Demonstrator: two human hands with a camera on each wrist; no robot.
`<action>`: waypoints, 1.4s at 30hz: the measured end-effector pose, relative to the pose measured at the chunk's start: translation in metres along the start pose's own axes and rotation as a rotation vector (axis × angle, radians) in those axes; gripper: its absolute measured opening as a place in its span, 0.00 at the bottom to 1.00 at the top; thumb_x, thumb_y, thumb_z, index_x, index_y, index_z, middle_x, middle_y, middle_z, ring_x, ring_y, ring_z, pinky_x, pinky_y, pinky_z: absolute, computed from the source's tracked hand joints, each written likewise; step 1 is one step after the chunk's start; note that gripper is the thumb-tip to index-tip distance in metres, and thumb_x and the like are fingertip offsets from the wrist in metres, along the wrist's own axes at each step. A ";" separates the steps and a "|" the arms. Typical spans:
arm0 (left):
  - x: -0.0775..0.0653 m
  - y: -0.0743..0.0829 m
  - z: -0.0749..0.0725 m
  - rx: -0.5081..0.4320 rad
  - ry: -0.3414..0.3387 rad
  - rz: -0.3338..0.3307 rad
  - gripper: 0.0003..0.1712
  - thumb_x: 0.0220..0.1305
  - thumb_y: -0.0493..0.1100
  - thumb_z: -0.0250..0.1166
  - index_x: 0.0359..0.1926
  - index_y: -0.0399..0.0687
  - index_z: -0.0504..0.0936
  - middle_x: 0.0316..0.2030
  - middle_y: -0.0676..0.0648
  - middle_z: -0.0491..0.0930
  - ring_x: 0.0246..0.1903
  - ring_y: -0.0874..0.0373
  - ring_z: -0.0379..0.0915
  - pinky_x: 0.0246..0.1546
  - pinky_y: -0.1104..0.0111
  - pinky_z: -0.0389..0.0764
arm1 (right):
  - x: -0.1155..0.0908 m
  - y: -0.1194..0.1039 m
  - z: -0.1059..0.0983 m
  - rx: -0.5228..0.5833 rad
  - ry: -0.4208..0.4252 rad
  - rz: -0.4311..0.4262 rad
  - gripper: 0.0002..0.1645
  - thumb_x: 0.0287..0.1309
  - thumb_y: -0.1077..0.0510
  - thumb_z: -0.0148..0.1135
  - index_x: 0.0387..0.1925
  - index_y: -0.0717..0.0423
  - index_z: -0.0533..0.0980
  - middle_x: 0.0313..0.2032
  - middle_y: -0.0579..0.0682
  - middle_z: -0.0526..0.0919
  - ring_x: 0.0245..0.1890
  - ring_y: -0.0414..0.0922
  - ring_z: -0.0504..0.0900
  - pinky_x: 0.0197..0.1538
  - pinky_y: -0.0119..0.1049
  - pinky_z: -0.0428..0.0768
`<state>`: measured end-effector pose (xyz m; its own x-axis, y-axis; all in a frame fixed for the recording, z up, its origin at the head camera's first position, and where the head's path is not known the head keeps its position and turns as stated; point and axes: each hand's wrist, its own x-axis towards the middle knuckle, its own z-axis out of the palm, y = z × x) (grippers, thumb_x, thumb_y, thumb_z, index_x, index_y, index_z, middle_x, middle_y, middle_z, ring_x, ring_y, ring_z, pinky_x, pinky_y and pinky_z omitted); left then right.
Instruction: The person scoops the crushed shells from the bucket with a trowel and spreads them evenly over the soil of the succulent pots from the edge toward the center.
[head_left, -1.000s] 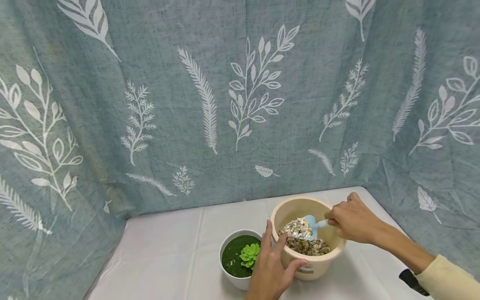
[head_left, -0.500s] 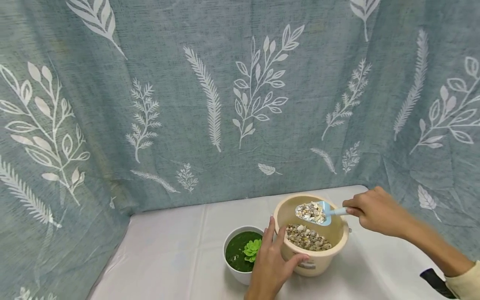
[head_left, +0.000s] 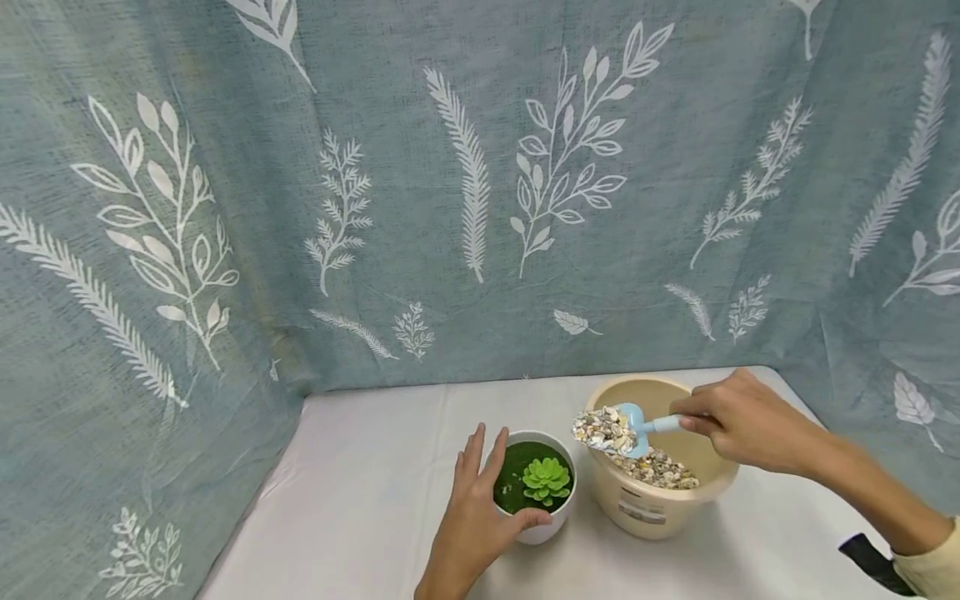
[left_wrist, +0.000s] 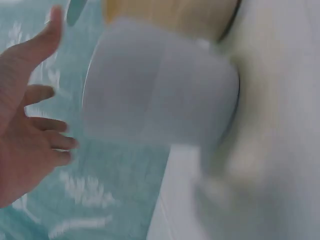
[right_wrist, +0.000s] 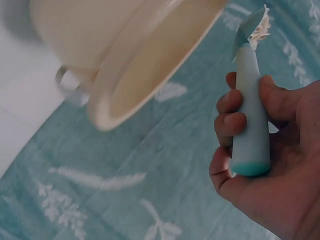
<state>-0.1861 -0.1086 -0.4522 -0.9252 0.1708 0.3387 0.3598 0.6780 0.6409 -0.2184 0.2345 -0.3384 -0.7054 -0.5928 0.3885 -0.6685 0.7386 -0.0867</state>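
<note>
My right hand [head_left: 738, 421] grips the pale handle of a light blue scoop [head_left: 637, 429]. A heap of small pebbles [head_left: 603, 429] fills the scoop, which hangs over the left rim of a cream bucket [head_left: 637, 504]. More pebbles [head_left: 660, 467] lie inside the bucket. In the right wrist view, fingers and thumb wrap the scoop handle [right_wrist: 251, 115]. With fingers spread, my left hand [head_left: 476, 508] is beside a white pot [head_left: 540, 533] that holds green filling and a bright green succulent [head_left: 546, 481]. The left wrist view shows that hand [left_wrist: 25, 100] next to the pot's wall.
Both containers stand close together on a white-covered table [head_left: 360, 500], the bucket to the right of the pot. A blue-green curtain [head_left: 420, 208] with white leaf prints hangs behind and at the sides.
My left hand has left the bucket's rim and moved left to the far side of the pot. The loaded scoop has risen from inside the bucket and shifted left over its rim.
</note>
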 end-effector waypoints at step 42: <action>-0.009 -0.026 -0.008 -0.030 -0.102 -0.133 0.69 0.41 0.62 0.86 0.77 0.34 0.64 0.73 0.36 0.72 0.67 0.37 0.77 0.64 0.45 0.81 | 0.068 -0.070 0.038 -0.432 -0.094 -0.363 0.08 0.54 0.57 0.74 0.27 0.42 0.81 0.20 0.39 0.73 0.23 0.40 0.72 0.41 0.39 0.64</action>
<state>-0.1861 -0.1336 -0.4661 -0.9718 0.1536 0.1791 0.2355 0.6782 0.6961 -0.2286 0.1307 -0.3413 -0.4800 -0.8443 0.2384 -0.7285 0.5350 0.4278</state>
